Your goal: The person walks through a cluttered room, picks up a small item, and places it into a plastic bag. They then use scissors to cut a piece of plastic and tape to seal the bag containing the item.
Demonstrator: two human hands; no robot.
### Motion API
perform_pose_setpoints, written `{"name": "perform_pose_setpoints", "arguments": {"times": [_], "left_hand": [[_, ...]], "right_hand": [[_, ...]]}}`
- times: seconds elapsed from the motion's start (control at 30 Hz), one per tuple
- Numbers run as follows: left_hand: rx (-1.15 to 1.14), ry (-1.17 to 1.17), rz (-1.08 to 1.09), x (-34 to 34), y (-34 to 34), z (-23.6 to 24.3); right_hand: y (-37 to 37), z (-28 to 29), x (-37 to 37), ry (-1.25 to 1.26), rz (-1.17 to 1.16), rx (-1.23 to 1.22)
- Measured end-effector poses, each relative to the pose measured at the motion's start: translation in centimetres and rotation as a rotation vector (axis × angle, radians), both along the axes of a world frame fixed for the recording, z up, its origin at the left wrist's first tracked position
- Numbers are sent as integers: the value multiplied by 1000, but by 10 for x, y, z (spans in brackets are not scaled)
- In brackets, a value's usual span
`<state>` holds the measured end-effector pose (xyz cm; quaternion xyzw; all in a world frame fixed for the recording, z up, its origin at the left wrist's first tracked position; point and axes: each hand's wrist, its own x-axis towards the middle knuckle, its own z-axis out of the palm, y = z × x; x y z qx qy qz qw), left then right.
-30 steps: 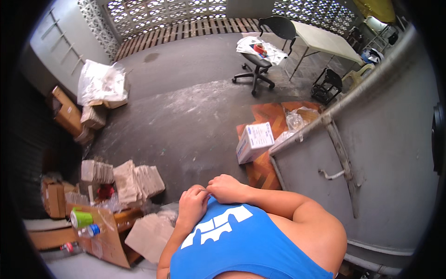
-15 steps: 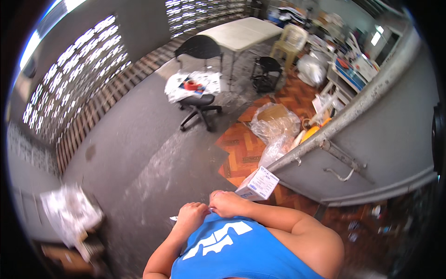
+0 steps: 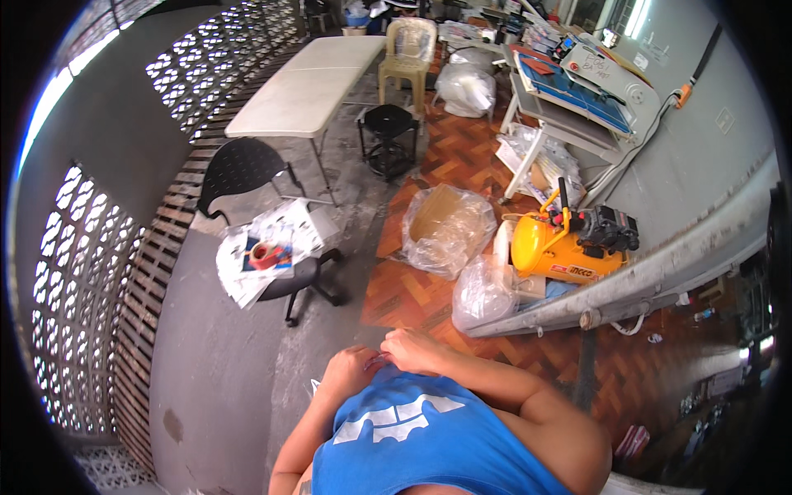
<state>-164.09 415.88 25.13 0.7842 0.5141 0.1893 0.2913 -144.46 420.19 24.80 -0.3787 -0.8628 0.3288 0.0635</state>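
My left hand (image 3: 350,368) and my right hand (image 3: 410,350) meet in front of the blue sleeveless shirt (image 3: 487,441) that I wear. The fingers of both are curled closed, knuckles facing up. Between them shows a small pale pinkish bit, too little of it to name. Just left of my left wrist a thin white edge (image 3: 315,385) sticks out; whether it belongs to what I hold, I cannot tell.
Ahead stands a swivel chair bearing papers (image 3: 285,235) and a tape roll (image 3: 264,256), near a black chair (image 3: 239,173) and white table (image 3: 309,87). To the right are a plastic-wrapped cardboard piece (image 3: 445,227), a yellow air compressor (image 3: 549,247) and a metal door edge (image 3: 660,289).
My view has swung right and nearer the chairs, bringing the compressor into sight. The white labelled box beside my right hand no longer shows. Both hands remain together at the shirt.
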Motion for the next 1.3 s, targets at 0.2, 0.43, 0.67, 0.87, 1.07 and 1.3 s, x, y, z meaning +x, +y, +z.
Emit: {"name": "perform_pose_setpoints", "arguments": {"times": [0.2, 0.43, 0.67, 0.87, 1.07, 1.3], "left_hand": [[-21, -24, -253, 14, 197, -23], [13, 27, -544, 48, 452, -38], [-147, -47, -945, 135, 667, 5], [-252, -121, -938, 212, 849, 7], [-349, -160, -498, 263, 1038, 0], [-346, -184, -265, 307, 1224, -8]], "right_hand": [[155, -6, 17, -14, -185, -53], [358, -25, 47, -16, -510, -87], [512, 15, 122, 219, -771, -212], [637, 43, 271, 268, -1056, 12], [793, 88, 403, 376, -1360, 336], [1017, 85, 406, 425, -1012, 209]]}}
